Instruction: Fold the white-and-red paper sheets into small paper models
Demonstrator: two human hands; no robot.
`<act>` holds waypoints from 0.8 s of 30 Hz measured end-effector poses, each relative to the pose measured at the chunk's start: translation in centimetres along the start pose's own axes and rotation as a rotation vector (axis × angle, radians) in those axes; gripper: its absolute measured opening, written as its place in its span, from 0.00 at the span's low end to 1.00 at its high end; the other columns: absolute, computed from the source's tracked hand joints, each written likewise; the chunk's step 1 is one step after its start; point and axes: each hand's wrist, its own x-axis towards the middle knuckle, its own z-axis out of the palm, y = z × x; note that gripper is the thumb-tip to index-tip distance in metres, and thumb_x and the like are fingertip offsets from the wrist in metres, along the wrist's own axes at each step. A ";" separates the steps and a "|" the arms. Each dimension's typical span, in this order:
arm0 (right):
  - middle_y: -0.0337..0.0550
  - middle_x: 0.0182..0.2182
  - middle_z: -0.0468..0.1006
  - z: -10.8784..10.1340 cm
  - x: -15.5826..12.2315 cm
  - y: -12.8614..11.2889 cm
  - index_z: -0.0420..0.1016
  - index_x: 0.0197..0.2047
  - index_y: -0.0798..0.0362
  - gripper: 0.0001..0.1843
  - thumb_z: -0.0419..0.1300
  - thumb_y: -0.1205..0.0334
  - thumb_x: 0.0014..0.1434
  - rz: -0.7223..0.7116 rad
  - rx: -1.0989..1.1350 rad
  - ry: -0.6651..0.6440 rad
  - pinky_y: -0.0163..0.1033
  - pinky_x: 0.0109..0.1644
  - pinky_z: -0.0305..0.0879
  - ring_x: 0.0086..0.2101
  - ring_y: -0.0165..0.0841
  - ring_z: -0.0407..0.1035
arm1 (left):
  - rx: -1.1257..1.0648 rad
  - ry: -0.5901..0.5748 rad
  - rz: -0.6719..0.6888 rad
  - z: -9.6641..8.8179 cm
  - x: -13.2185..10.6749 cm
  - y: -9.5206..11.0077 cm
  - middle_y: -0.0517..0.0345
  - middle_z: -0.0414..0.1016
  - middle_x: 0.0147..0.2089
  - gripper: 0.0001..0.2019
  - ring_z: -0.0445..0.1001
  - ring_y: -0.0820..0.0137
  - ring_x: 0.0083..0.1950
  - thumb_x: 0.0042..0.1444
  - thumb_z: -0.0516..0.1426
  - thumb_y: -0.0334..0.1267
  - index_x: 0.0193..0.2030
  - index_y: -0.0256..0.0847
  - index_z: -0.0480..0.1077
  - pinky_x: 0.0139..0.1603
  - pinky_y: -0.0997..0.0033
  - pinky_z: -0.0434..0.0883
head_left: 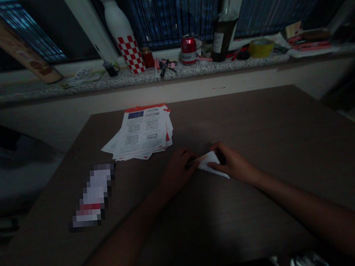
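Observation:
A small folded piece of white paper [209, 162] is held just above or on the dark wooden table [256, 123], between my two hands. My left hand [180, 167] pinches its left end, with the fingers curled. On the other side, my right hand [229, 161] grips the paper between thumb and fingers, the thumb lying on the near face. A pointed corner of the paper sticks out below my right thumb. Left of my hands lies a fanned stack of printed sheets [143, 131] with orange edges.
A blurred-out phone-like object [93, 195] lies on the table's left. Behind the table, a granite windowsill [95, 85] carries a checkered white bottle [125, 39], a red can [188, 50], a dark pouch [219, 41], a yellow tape roll [261, 48] and small clutter.

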 end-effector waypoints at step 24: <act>0.42 0.32 0.82 -1.1 0.0 -1.2 0.78 0.44 0.48 0.17 0.68 0.44 0.64 0.174 0.426 0.126 0.41 0.32 0.74 0.31 0.37 0.77 | -0.394 0.143 -0.201 -0.8 -0.4 1.3 0.56 0.85 0.49 0.12 0.84 0.63 0.47 0.65 0.65 0.46 0.51 0.46 0.81 0.50 0.61 0.80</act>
